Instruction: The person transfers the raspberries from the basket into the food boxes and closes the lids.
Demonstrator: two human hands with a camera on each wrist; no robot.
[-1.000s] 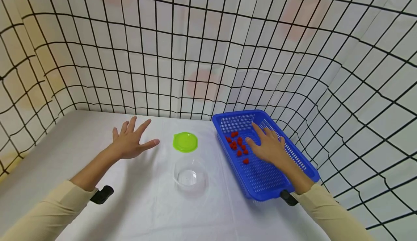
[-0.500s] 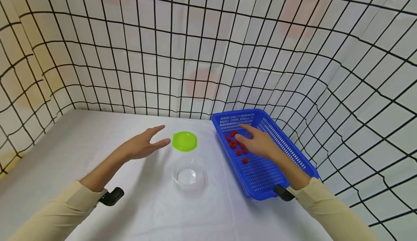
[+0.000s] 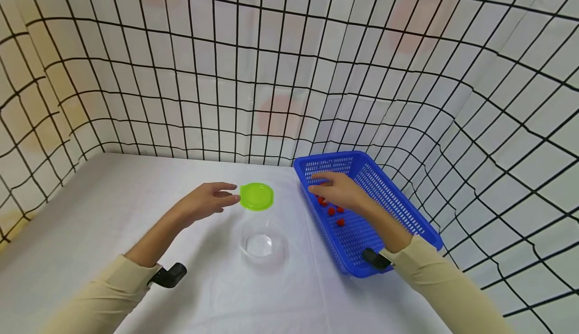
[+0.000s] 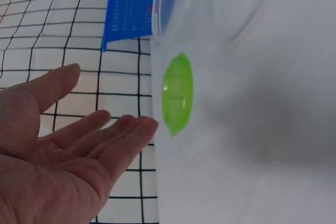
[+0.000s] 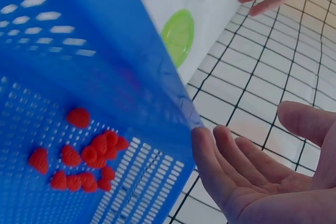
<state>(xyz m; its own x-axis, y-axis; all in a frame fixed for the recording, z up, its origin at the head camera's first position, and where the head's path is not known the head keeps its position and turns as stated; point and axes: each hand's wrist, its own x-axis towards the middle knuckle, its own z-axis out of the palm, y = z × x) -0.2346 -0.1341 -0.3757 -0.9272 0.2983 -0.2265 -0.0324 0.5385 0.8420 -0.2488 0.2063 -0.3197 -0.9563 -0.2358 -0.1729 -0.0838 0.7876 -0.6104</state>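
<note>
Raspberries (image 5: 90,154): red, inside blue perforated plastic basket (image 3: 362,243); work seemingly unstarted.
Lid (image 3: 257,196): round green plastic, off clear plastic bowl (image 3: 253,254).
Grip: left hand (image 3: 202,205), right hand (image 3: 341,192); fingers apart, unladen.

The place looks like an enclosed, set-up booth, perhaps part of a lab, though its exact kind cannot be told. Beyond the left hand (image 3: 204,203) and the right hand (image 3: 343,193) stands a white backdrop (image 3: 246,94) with faint reddish patches, crossed by a black grid (image 3: 219,130) that wraps round to both sides of them. Beneath the hands spreads a plain white tabletop (image 3: 289,299), and small black devices (image 3: 169,275) sit at both wrists.
</note>
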